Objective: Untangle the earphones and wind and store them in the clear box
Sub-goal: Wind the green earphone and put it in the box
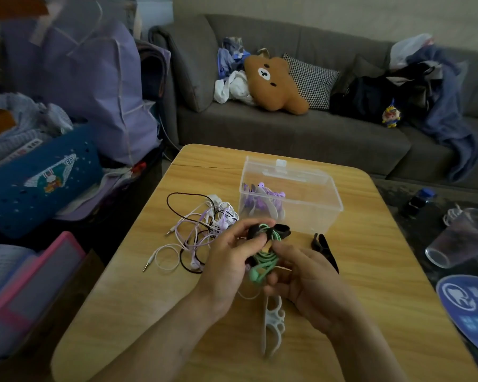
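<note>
Hands: two, both over the middle of the tabletop point(370, 271), meeting on one bundle.
Green earphones point(264, 261): one set, wound round a black winder point(280, 230) whose end sticks out past the fingers toward the box.
Left hand point(229, 260): grip curled tight round the upper part of the green bundle, fingertips on the black winder.
Right hand point(307, 279): grip narrow, fingers pinching the lower green loops; just which strand it holds is hidden by the fingers.
Clear box point(309, 205): one, lid up, standing just beyond the hands on the tabletop.
Purple earphones point(262, 198): one wound set, already lying inside the box at its left end.
Tangle point(202, 230): one heap of white, lilac and black cords left of the hands, touching the left fingers' side; two metal plugs poke out on its left edge. How many sets are knotted in it, I can't tell.
Spare winders: two loose on the tabletop, a white winder point(272, 326) under and below the right hand, a black strip point(324, 248) to the right of the hands, near the box.
Around: a grey sofa point(287, 128) behind with a brown bear cushion point(273, 84); a plastic cup point(461, 238) lies tipped off to the right.
</note>
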`<action>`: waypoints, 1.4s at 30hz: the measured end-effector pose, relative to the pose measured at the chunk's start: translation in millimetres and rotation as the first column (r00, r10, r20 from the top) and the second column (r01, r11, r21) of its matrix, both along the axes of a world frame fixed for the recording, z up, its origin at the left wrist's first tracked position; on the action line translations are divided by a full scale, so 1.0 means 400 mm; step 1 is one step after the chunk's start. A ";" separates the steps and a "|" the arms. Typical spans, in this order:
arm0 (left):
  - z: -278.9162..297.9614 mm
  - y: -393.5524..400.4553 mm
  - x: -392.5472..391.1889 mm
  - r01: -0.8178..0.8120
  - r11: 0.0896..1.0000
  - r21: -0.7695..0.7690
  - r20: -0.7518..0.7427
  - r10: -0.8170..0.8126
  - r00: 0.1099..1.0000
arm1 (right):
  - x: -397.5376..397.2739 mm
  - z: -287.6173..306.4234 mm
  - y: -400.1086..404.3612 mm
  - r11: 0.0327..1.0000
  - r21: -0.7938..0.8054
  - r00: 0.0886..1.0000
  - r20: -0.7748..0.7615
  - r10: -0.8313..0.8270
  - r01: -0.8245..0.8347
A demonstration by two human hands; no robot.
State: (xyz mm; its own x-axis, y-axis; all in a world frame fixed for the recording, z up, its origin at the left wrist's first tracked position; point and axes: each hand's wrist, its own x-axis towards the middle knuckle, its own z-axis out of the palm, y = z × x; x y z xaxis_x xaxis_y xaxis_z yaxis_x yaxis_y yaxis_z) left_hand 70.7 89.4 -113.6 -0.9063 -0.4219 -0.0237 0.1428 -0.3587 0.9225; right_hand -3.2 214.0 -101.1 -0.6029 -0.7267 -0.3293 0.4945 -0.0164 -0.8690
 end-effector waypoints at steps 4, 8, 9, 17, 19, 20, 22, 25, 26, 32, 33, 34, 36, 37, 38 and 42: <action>0.023 0.013 0.006 0.016 0.994 -0.104 -0.006 -0.017 1.000 | -0.004 -0.013 0.002 0.999 -0.034 0.994 -0.107 -0.023 0.019; 0.014 0.018 -0.008 -0.012 0.968 -0.251 -0.004 0.012 1.000 | -0.004 -0.015 0.000 0.993 -0.087 0.980 -0.177 -0.089 0.074; 0.009 0.018 -0.011 -0.045 0.955 -0.293 -0.006 0.045 0.999 | -0.001 -0.014 -0.001 0.993 -0.096 0.977 -0.195 -0.091 0.074; 0.020 0.028 -0.006 -0.150 0.928 -0.340 -0.177 0.094 0.980 | 0.001 -0.013 -0.008 0.999 -0.022 0.997 -0.062 -0.036 0.035; 0.015 0.028 -0.002 -0.111 0.928 -0.356 -0.180 0.049 0.982 | -0.001 -0.018 -0.003 0.999 0.032 0.994 -0.105 -0.022 0.026; 0.014 0.030 0.001 -0.114 0.905 -0.409 -0.193 0.037 0.981 | -0.002 -0.020 -0.001 0.999 0.048 0.993 -0.114 -0.015 0.020; 0.010 0.036 0.003 -0.126 0.838 -0.532 -0.214 0.010 0.977 | -0.003 -0.021 0.004 0.999 0.048 0.994 -0.107 -0.004 0.009; 0.002 0.042 -0.003 -0.119 0.816 -0.566 -0.198 0.006 0.980 | -0.006 -0.013 0.012 0.998 0.047 0.986 -0.166 -0.036 0.044; 0.003 0.043 -0.006 -0.123 0.815 -0.566 -0.184 0.021 0.983 | -0.006 -0.007 0.013 0.998 0.043 0.983 -0.176 -0.047 0.055; -0.012 0.055 -0.011 -0.197 0.802 -0.564 -0.202 0.097 0.975 | -0.012 -0.020 0.006 0.970 -0.090 0.962 -0.141 -0.235 0.224; -0.014 0.053 -0.013 -0.204 0.821 -0.534 -0.186 0.122 0.975 | -0.017 -0.023 0.007 0.948 -0.104 0.925 -0.209 -0.316 0.301; -0.015 0.047 -0.014 -0.206 0.828 -0.521 -0.162 0.141 0.977 | -0.023 -0.027 0.010 0.919 -0.116 0.873 -0.288 -0.393 0.376; -0.018 0.036 -0.020 -0.147 0.833 -0.533 -0.083 0.121 0.989 | -0.033 -0.027 0.018 0.866 -0.114 0.740 -0.474 -0.478 0.486; -0.020 0.031 -0.022 -0.086 0.838 -0.539 -0.024 0.086 0.996 | -0.035 -0.028 0.021 0.853 -0.097 0.658 -0.593 -0.463 0.513; -0.022 0.028 -0.025 -0.019 0.848 -0.530 0.034 0.044 0.998 | -0.035 -0.031 0.024 0.849 -0.087 0.567 -0.708 -0.421 0.521; -0.023 0.032 -0.027 0.101 0.881 -0.463 0.139 -0.040 0.989 | -0.023 -0.048 0.017 0.830 -0.166 0.214 -0.922 -0.322 0.532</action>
